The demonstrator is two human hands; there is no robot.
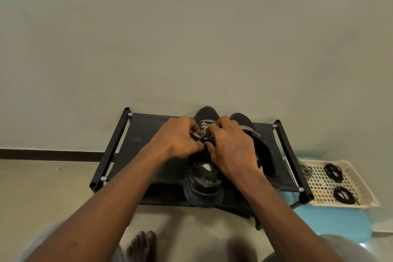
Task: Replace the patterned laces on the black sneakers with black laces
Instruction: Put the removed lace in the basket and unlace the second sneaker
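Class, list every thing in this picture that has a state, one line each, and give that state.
Left-hand grip: pinching the black-and-white patterned lace.
Right-hand grip: pinching the same lace.
Left black sneaker: upright, partly laced.
Right black sneaker: upright, mostly hidden.
Loose patterned lace: heaped on the cream perforated plastic tray.
Upper black lace and lower black lace: coiled, lying in that tray.
Black fabric shoe rack: standing, bearing both sneakers.

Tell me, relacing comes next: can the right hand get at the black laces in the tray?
Probably yes: black laces lie uncovered in the tray on its side, though the right hand now grips the patterned lace.
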